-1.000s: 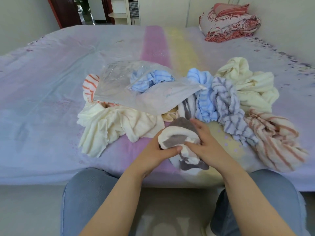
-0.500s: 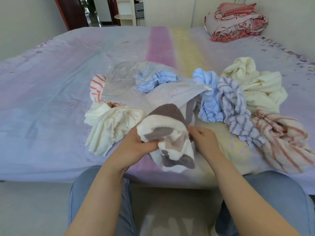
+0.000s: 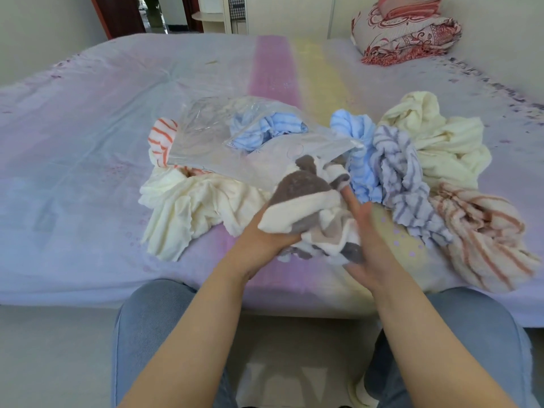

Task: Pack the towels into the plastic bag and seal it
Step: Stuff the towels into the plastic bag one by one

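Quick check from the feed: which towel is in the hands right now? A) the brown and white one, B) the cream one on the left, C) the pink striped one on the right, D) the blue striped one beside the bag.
A: the left hand grips the brown and white towel while the right hand rests flat against it.

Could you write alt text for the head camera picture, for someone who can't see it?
A seated person's left hand grips a bunched brown and white towel while the right hand touches its side, at the mouth of a clear plastic bag on a bed. Striped and cream towels lie around.
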`<act>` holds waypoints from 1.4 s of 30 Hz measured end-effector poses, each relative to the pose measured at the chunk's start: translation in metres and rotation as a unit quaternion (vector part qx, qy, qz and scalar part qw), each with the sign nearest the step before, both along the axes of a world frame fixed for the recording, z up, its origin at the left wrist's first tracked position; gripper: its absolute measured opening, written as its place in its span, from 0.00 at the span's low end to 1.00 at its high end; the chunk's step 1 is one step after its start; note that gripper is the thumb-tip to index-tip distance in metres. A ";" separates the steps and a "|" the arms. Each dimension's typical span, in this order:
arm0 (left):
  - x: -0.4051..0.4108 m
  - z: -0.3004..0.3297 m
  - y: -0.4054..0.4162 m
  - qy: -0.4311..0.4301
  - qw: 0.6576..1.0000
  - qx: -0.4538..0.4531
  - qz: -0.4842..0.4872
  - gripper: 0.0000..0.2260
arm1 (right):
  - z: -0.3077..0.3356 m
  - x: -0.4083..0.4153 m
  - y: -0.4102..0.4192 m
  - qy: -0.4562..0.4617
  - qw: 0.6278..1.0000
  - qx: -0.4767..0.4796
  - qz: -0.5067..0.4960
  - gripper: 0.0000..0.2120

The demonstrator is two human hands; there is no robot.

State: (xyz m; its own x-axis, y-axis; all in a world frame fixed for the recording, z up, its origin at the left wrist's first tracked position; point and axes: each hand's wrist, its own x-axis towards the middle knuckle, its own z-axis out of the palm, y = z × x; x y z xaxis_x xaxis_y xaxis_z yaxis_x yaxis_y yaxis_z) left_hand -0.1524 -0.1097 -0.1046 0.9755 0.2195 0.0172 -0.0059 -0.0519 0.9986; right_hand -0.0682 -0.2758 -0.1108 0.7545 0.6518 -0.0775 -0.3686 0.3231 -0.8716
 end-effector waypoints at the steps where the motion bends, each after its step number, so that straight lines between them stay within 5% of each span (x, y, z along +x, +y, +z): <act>1: 0.002 0.002 -0.006 -0.013 1.000 0.012 0.004 0.20 | -0.003 -0.004 0.001 -0.053 0.997 -0.049 -0.002 0.58; 3: 0.004 0.003 -0.011 -0.037 0.998 0.054 -0.006 0.23 | -0.011 -0.007 0.001 -0.111 0.990 -0.089 0.001 0.57; 5: 0.001 0.008 -0.013 -0.043 0.995 0.084 -0.042 0.25 | -0.015 -0.007 -0.001 -0.128 0.988 -0.088 -0.013 0.44; 8: -0.005 0.009 0.007 0.000 0.992 -0.025 -0.122 0.28 | -0.007 0.003 -0.005 -0.137 0.985 -0.082 -0.062 0.23; 10: -0.010 0.011 0.024 0.026 0.995 -0.079 -0.060 0.21 | 0.011 0.014 -0.015 -0.115 0.987 -0.067 -0.091 0.20; 14: 0.009 0.006 0.043 0.088 0.967 -0.022 0.237 0.19 | 0.055 0.025 -0.020 -0.218 0.968 -0.121 -0.027 0.21; 19: 0.033 0.000 0.047 0.140 0.956 0.014 0.256 0.05 | 0.069 0.024 0.053 -0.365 0.899 -0.227 -0.083 0.19; 22: 0.033 -0.014 0.044 0.074 0.943 0.097 0.309 0.11 | 0.056 0.050 0.101 -0.436 0.809 -0.379 -0.108 0.26; 26: 0.027 -0.027 0.039 0.045 0.938 0.140 0.315 0.15 | 0.039 0.062 0.158 -0.438 0.772 -0.418 -0.195 0.34; 32: 0.022 -0.023 0.049 0.028 0.941 0.103 0.321 0.13 | 0.016 0.051 0.160 -0.431 0.716 -0.549 -0.016 0.41; 36: 0.023 -0.021 0.050 0.023 0.947 0.117 0.299 0.12 | 0.021 0.019 0.127 -0.484 0.768 -0.419 0.007 0.27; 38: 0.023 -0.022 0.051 0.011 0.948 0.119 0.295 0.15 | 0.019 0.014 0.131 -0.510 0.764 -0.395 0.014 0.21; 42: 0.019 -0.019 0.050 -0.007 0.947 0.134 0.293 0.14 | 0.024 0.042 0.175 -0.462 0.778 -0.412 0.111 0.22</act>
State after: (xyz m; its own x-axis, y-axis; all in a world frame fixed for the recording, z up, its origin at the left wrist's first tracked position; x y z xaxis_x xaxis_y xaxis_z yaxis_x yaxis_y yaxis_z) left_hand -0.1338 -0.0592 -0.1240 0.6871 0.7086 0.1604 0.0894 -0.3016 0.9492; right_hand -0.0259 -0.1008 -0.0864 0.6118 0.7905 -0.0292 0.5711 -0.4670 -0.6751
